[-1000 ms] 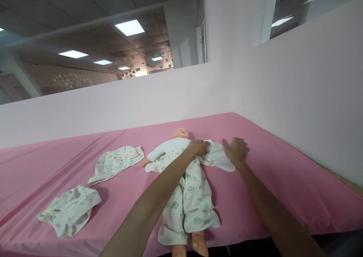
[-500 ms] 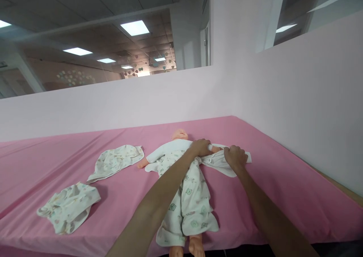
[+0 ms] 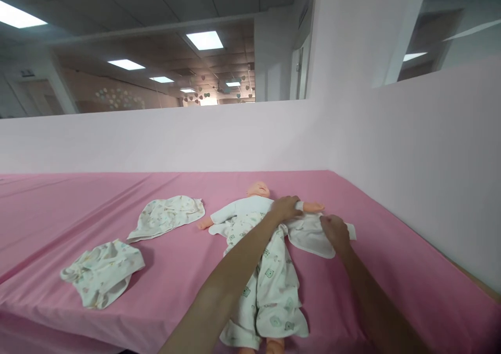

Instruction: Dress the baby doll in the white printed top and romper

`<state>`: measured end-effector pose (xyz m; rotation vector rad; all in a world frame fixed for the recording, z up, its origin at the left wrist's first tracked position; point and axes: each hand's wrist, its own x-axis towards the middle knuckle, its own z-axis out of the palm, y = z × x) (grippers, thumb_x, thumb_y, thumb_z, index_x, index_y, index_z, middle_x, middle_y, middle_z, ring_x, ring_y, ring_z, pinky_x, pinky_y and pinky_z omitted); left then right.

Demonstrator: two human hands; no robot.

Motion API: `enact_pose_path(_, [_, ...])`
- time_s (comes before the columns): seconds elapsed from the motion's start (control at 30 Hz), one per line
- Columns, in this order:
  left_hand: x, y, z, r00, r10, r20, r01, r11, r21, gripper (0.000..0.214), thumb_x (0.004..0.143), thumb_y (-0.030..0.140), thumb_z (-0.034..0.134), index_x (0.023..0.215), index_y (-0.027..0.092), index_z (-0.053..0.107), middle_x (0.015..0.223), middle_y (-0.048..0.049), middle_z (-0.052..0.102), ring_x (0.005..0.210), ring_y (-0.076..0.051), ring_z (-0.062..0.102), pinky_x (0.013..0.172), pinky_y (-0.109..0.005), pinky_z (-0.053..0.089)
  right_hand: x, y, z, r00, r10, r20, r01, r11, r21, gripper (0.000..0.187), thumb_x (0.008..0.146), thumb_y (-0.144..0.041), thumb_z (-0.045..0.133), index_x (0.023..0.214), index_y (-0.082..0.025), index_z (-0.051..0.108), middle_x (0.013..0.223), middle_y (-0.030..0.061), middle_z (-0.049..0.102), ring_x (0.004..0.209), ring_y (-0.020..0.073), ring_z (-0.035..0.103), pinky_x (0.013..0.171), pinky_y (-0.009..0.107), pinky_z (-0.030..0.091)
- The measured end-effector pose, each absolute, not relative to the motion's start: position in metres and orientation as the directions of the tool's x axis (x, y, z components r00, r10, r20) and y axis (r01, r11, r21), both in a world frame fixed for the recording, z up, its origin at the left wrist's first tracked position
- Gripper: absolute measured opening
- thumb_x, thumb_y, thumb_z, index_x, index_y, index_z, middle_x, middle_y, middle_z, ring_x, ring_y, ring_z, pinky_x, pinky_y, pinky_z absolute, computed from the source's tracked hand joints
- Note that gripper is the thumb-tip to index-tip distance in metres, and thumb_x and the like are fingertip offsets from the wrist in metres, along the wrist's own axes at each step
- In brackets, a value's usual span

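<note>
A baby doll (image 3: pixel 259 189) lies on its back on the pink sheet, head toward the wall, in a white long-sleeved top and patterned trousers (image 3: pixel 276 291). My left hand (image 3: pixel 287 208) is closed around the doll's sleeved arm on the right side; the doll's bare hand (image 3: pixel 313 207) sticks out past the cuff. Just beside it, my right hand (image 3: pixel 335 232) pinches a white cloth garment (image 3: pixel 311 236) that spreads flat under and below that arm. The other doll arm (image 3: pixel 205 223) rests stretched out to the left.
A patterned white baby garment (image 3: pixel 166 217) lies left of the doll, and a second crumpled one (image 3: pixel 104 273) is nearer the front edge. The pink sheet (image 3: pixel 176 276) covers the bed surface. White walls (image 3: pixel 215 137) with windows border its back and right sides.
The doll's hand has come out of the white garment and now shows past the cuff. My right hand has drawn the garment slightly down from the arm. The camera view has shifted.
</note>
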<state>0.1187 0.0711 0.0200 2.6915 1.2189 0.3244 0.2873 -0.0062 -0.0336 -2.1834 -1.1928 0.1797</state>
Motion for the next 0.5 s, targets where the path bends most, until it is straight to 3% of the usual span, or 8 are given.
enact_pose_path(0.17, [0.123,0.065,0.021,0.611,0.786,0.099,0.750,-0.614,0.248,0.052,0.081,0.052,0.062,0.125,0.024,0.056,0.129,-0.0110,0.063,0.118,-0.029,0.060,0.096,-0.039,0.047,0.253,-0.025,-0.025,0.432,0.848,0.306,0.883,-0.328,-0.336,0.034,0.091,-0.027,0.043,0.093,-0.008,0.071,0.104,0.0225,0.067,0.107,0.0348,0.059,0.088,0.042,0.041])
enact_pose_path(0.27, [0.108,0.058,0.031,0.601,0.790,0.121,0.739,-0.607,0.293,0.050,0.084,0.049,0.060,0.127,0.026,0.056,0.132,-0.0082,0.062,0.118,-0.025,0.059,0.098,-0.035,0.047,0.237,-0.035,-0.016,0.352,0.846,0.399,0.934,-0.292,-0.206,0.039,0.095,-0.027,0.036,0.088,-0.010,0.070,0.100,0.0208,0.067,0.103,0.0337,0.059,0.087,0.042,0.040])
enact_pose_path(0.33, [0.084,0.053,0.038,0.561,0.809,0.173,0.739,-0.584,0.337,0.044,0.088,0.046,0.055,0.128,0.027,0.056,0.133,-0.0057,0.061,0.121,-0.022,0.057,0.102,-0.032,0.044,0.228,-0.037,-0.012,0.331,0.862,0.383,0.924,-0.214,-0.317,0.039,0.095,-0.031,0.036,0.078,-0.015,0.067,0.089,0.0148,0.068,0.092,0.0283,0.061,0.083,0.038,0.041])
enact_pose_path(0.4, [0.050,0.048,0.041,0.470,0.850,0.239,0.755,-0.527,0.390,0.037,0.092,0.042,0.048,0.124,0.026,0.058,0.133,-0.0055,0.061,0.126,-0.021,0.053,0.107,-0.032,0.039,0.219,-0.035,-0.010,0.329,0.894,0.303,0.821,-0.113,-0.559,0.037,0.093,-0.037,0.041,0.070,-0.018,0.063,0.080,0.0089,0.068,0.083,0.0236,0.062,0.080,0.033,0.043])
enact_pose_path(0.5, [-0.010,0.040,0.032,0.255,0.933,0.253,0.790,-0.352,0.502,0.034,0.096,0.039,0.036,0.107,0.019,0.061,0.119,-0.0109,0.066,0.118,-0.025,0.057,0.102,-0.037,0.042,0.200,-0.025,-0.013,0.252,0.966,0.063,0.406,-0.046,-0.913,0.033,0.087,-0.046,0.052,0.073,-0.019,0.063,0.077,0.0054,0.069,0.079,0.0216,0.064,0.077,0.031,0.048])
